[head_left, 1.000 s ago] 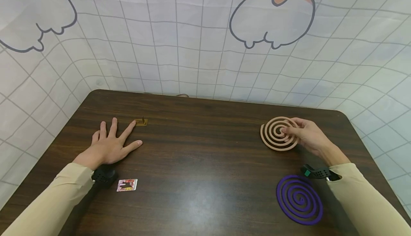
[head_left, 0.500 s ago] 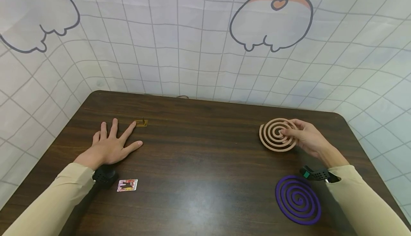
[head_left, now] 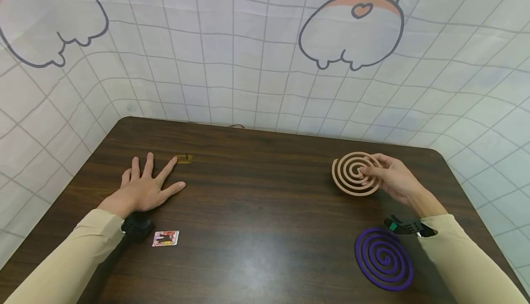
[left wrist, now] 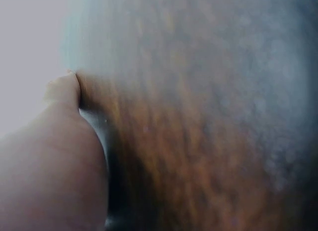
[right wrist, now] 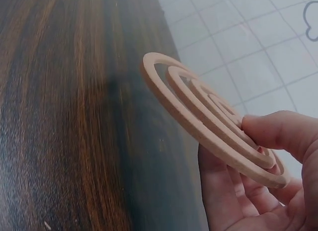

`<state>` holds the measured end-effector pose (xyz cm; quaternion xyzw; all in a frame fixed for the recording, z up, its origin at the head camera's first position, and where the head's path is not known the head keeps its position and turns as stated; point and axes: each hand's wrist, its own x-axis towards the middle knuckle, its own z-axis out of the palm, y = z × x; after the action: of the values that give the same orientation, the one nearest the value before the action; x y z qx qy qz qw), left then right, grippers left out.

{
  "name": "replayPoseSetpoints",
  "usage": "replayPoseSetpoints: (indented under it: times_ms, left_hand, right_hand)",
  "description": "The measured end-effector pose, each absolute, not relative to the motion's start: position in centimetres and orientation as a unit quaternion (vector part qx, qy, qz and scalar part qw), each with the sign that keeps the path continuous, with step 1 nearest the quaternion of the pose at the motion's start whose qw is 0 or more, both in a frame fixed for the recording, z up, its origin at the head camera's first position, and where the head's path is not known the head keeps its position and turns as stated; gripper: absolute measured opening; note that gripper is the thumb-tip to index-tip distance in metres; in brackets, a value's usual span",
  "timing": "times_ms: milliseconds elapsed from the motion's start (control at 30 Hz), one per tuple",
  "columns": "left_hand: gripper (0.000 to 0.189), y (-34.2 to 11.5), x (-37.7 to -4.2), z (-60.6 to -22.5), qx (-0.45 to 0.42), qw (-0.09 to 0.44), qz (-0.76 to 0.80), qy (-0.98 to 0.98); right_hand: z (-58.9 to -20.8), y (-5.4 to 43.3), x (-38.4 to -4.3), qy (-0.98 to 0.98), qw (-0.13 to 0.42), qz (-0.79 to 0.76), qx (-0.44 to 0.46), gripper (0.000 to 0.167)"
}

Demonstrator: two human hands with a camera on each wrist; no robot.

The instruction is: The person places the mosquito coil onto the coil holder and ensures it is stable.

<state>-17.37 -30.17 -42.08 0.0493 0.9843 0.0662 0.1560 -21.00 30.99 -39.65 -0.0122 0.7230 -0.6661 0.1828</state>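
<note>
A tan mosquito coil [head_left: 343,182], a flat spiral, is pinched in my right hand [head_left: 395,180], thumb on top near its centre and fingers beneath. In the right wrist view the coil [right wrist: 174,102] is tilted and held above the table. My left hand [head_left: 142,189] rests on the table at the left with fingers spread. Its index fingertip touches or lies beside a small brass-coloured metal stand [head_left: 185,158] with an upright prong. The left wrist view is blurred and shows part of the left hand [left wrist: 54,161] against wood.
A purple mosquito coil [head_left: 384,259] lies on the dark wooden table [head_left: 256,193] at the front right, close to the right forearm. A small colourful card [head_left: 165,238] lies near the left wrist. A white gridded curtain [head_left: 248,51] stands behind the table.
The tan coil and my right hand have shifted slightly left. My left hand stays on the table. The head view has tilted up slightly.
</note>
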Motion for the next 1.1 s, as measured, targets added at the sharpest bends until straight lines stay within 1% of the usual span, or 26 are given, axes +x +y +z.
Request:
replayPoseSetpoints:
  times_ms: [400,800,967,1100]
  left_hand:
    - [0.092,-30.2,-17.4,-42.1,0.050,0.156,0.074,0.984]
    - [0.093,-30.4,-17.5,-42.2,0.046,0.169,0.093,0.980]
    - [0.095,-30.5,-17.5,-42.3,0.043,0.164,0.109,0.980]
    - [0.096,-30.6,-17.5,-42.3,0.041,0.162,0.113,0.979]
  right_hand:
    - [-39.0,29.6,-20.8,0.714,0.173,-0.679,0.000,0.042]
    - [-38.7,28.2,-20.9,0.702,0.170,-0.691,0.002,0.041]
    - [-38.7,27.7,-21.1,0.699,0.168,-0.695,0.003,0.038]
    - [-38.7,27.3,-21.2,0.699,0.169,-0.695,0.002,0.041]
